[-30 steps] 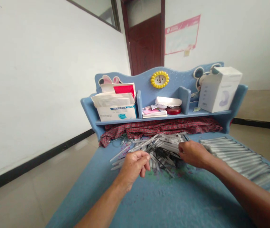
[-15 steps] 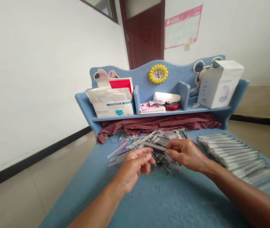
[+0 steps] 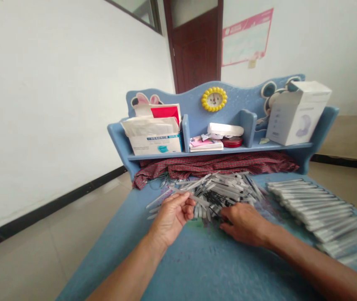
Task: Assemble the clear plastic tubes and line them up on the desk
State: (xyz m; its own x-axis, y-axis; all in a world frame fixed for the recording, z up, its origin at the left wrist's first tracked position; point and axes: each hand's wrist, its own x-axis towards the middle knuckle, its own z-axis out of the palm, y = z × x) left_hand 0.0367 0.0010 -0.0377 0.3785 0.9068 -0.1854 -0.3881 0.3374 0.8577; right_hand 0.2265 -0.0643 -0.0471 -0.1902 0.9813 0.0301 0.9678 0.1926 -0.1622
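My left hand pinches a clear, slim pen barrel between thumb and fingers, and the barrel slants down to the right. Beside it, my right hand reaches down to the near edge of a loose pile of pen barrels. Its fingertips are drawn together among thin black pen parts; what they grip is too small to make out. On the right of the blue table, many pens with dark ends lie side by side in a stacked row.
Along the table's back lies a red checked cloth under a blue shelf. The shelf carries a mask box, papers, a red round tin and a white carton. A yellow flower-shaped clock is on the backboard.
The barrel that my right hand was holding out is now in my left hand. My right hand has dropped toward me, down to the black parts. The view has shifted slightly.
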